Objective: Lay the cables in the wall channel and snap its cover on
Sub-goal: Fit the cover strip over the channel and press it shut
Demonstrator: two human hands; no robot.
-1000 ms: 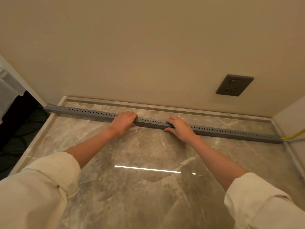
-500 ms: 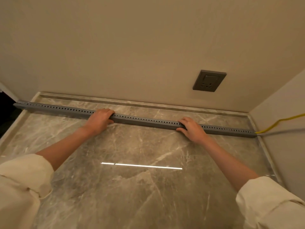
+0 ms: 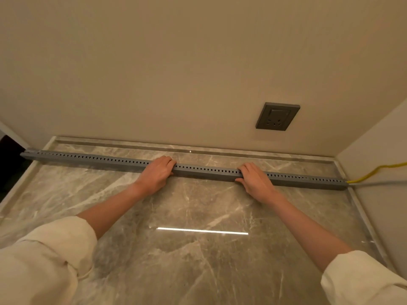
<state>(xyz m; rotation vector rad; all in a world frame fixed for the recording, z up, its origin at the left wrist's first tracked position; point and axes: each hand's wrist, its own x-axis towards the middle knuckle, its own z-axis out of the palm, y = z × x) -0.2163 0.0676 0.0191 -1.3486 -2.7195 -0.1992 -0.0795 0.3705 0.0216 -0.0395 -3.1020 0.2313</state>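
Observation:
A long grey slotted cable channel (image 3: 207, 171) lies across the marble surface, a little in front of the back wall. My left hand (image 3: 157, 173) rests on it near the middle, fingers curled over its top. Further right, my right hand (image 3: 253, 178) grips it the same way. A yellow cable (image 3: 374, 172) and a grey cable (image 3: 378, 184) come out of the channel's right end along the side wall. Inside the channel, the cables are hidden.
A grey wall socket (image 3: 277, 116) sits on the beige back wall above the channel's right half. The marble surface (image 3: 198, 249) has a raised rim at the back and sides. A side wall (image 3: 385, 150) closes the right. Dark open space lies at the far left (image 3: 8, 164).
The view has shifted. My left hand has slid right along the channel, and my right hand has moved a little nearer the middle. Both hands stay on the channel.

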